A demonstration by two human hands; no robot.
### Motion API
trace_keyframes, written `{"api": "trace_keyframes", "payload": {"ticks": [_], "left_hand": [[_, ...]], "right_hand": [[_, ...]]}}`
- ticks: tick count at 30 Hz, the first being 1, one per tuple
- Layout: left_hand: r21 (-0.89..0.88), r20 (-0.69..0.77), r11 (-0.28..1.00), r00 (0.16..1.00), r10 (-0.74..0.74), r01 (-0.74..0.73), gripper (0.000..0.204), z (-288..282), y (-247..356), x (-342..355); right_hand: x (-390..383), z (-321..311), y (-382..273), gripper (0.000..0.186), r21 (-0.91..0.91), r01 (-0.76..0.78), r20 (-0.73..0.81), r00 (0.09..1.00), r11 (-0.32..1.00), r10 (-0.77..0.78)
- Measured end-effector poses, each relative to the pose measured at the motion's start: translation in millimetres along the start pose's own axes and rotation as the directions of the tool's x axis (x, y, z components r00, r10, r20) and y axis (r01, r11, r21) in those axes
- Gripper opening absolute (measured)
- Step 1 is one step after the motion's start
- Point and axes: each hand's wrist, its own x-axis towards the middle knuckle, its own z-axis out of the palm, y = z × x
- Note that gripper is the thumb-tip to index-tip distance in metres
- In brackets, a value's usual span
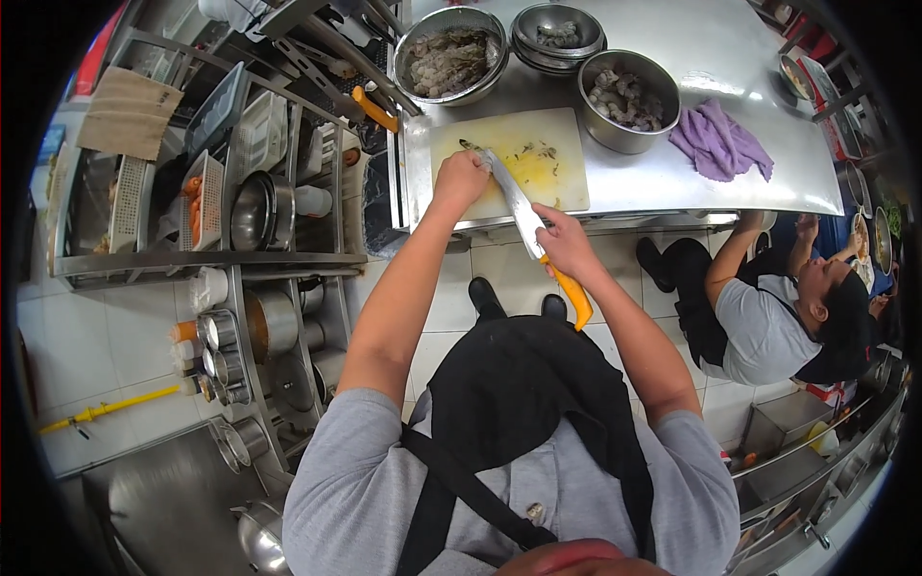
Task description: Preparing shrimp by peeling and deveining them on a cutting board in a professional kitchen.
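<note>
My right hand (565,240) grips a large knife (519,206) with a wide steel blade and an orange handle. The blade slants up and left across a yellow-stained white cutting board (571,178). Its tip meets my left hand (463,178), whose fingers are closed on a shrimp (468,145); only a dark end of it shows and the fingers hide most of the rest. Dark scraps (540,151) lie on the board. Behind the board stand a steel bowl of whole shrimp (451,62) and a deep pot of shrimp (626,96).
Stacked steel bowls (543,65), the top one holding some shrimp, stand between bowl and pot. A purple cloth (722,141) lies on the steel table (797,158). Another orange-handled knife (375,108) hangs left of the board. Shelves (211,257) flank my left; a co-worker (778,326) is at right.
</note>
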Motion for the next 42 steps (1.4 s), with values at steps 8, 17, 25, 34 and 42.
{"api": "trace_keyframes", "payload": {"ticks": [8,17,25,34,42], "left_hand": [[-0.086,-0.07,0.99,0.991,-0.118,0.112,0.026,12.2,-14.3,7.8],[-0.198,-0.04,0.964,0.982,-0.187,0.176,0.044,14.1,-9.4,11.0],[-0.294,0.048,0.915,0.96,-0.276,0.278,0.037,7.8,-0.8,11.2],[0.163,-0.046,0.866,0.873,0.485,-0.473,0.027,-13.2,-19.2,13.9],[0.242,0.255,0.61,0.656,0.71,-0.754,0.02,-35.2,-17.7,20.6]], "right_hand": [[-3.0,3.4,-3.9,0.055,0.012,0.032,0.022,0.999,0.999,-0.032],[-36.9,-10.6,-0.3,0.053,0.012,-0.046,0.097,0.994,0.999,0.044],[-53.6,-29.7,-7.5,0.054,-0.031,-0.044,0.132,0.99,0.999,0.048],[-72.7,-24.8,-1.4,0.052,-0.034,-0.036,0.095,0.995,0.999,0.039],[-79.3,-25.8,1.2,0.05,-0.025,-0.051,-0.001,0.999,0.998,0.051]]}}
